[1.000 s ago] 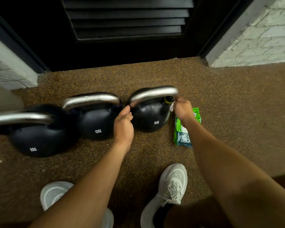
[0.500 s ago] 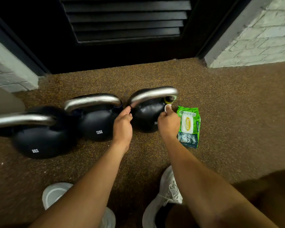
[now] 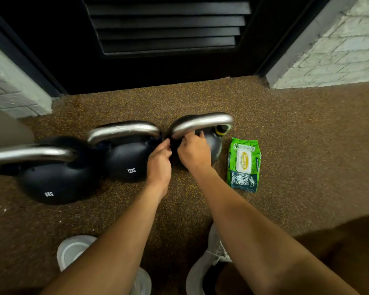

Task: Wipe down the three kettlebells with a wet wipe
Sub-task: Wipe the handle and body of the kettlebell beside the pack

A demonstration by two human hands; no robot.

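Note:
Three black kettlebells with steel handles stand in a row on the floor: the left kettlebell, the middle kettlebell marked 12KG, and the right kettlebell. My right hand presses on the front of the right kettlebell's body just under its handle, fingers curled; the wet wipe is hidden beneath it. My left hand pinches the left foot of that same handle, between the middle and right kettlebells.
A green pack of wet wipes lies flat on the speckled brown floor, right of the right kettlebell. A black louvred door is behind, with white brick walls on both sides. My white shoes stand below.
My right hand has slid left across the right kettlebell, from its right end near the pack to the front under the handle. The left hand stays at the handle's left foot.

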